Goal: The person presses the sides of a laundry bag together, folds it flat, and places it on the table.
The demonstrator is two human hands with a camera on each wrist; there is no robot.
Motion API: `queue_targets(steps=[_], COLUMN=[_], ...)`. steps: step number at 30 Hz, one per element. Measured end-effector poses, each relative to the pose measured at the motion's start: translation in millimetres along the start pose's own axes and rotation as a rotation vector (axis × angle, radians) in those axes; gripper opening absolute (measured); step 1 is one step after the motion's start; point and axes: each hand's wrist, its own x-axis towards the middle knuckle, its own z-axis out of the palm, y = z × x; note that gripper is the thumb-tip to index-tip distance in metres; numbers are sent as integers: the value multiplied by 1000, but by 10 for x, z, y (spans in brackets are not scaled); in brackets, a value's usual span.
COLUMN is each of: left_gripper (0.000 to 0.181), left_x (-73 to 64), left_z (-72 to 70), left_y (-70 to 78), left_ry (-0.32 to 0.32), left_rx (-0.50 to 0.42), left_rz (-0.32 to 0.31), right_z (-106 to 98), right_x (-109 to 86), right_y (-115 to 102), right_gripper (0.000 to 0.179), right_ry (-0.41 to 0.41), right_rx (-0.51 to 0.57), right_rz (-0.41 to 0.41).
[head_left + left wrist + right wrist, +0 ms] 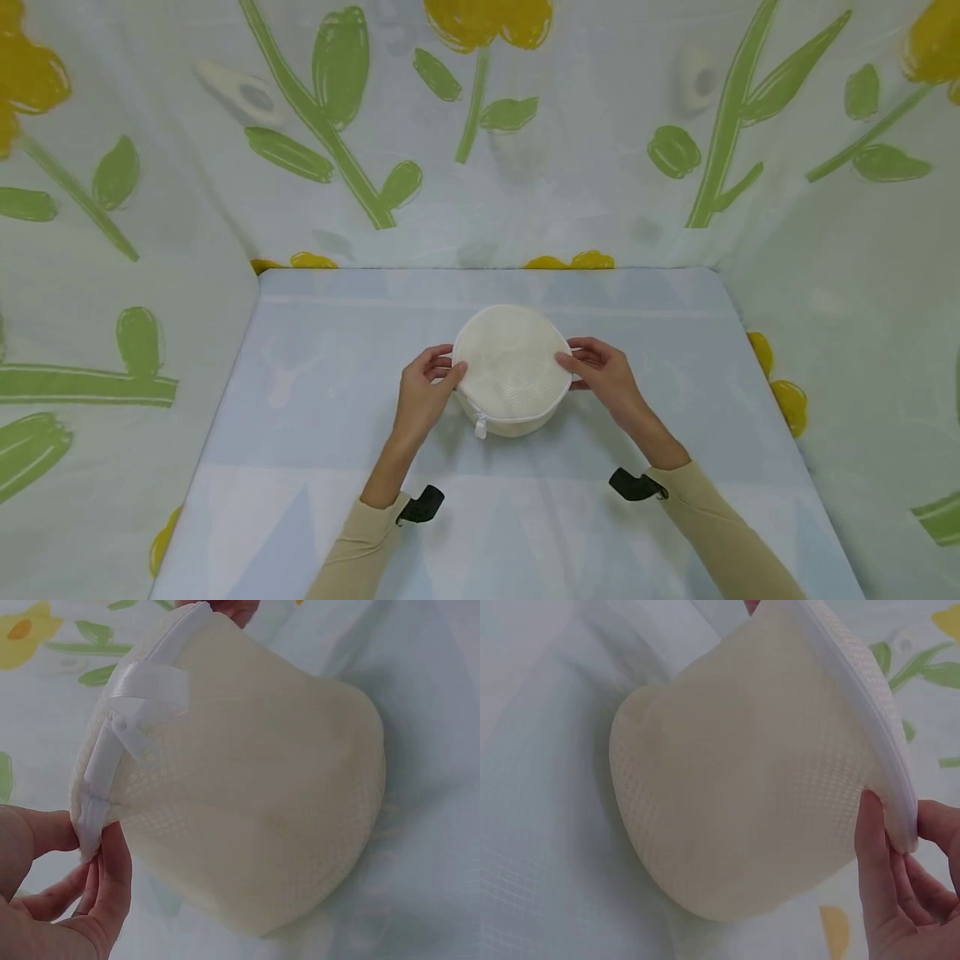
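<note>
A round cream mesh laundry bag (513, 362) with a white zipper round its top edge stands near the middle of the table. My left hand (427, 392) pinches its rim on the left side, thumb on top and fingers beneath. On the opposite side my right hand (604, 377) pinches the rim the same way. The zipper pull (481, 427) hangs at the front left of the rim; in the left wrist view a white fabric tab (154, 690) shows beside it. Seen from the right wrist, the bag's soft side wall (742, 772) sags and bulges toward its base.
The table (315, 433) has a pale blue and white patterned cover. Curtains (585, 183) printed with yellow flowers and green leaves enclose it at the back, left and right. Black wrist cameras (633, 485) sit at both beige sleeves.
</note>
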Motion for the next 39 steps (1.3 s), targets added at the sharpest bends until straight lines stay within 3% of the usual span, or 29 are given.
queue_targets(steps=[25,39], left_gripper=[33,32], left_x=[46,54], left_z=[46,76], left_y=[-312,-460], left_ry=[58,78], left_rx=[147,187], left_rz=[-39,-13], right_z=[85,137], right_x=[121,160], right_y=[292,476], right_gripper=[48,47], right_ry=[-6,-26], right_rx=[-23,-37], right_rz=[42,19])
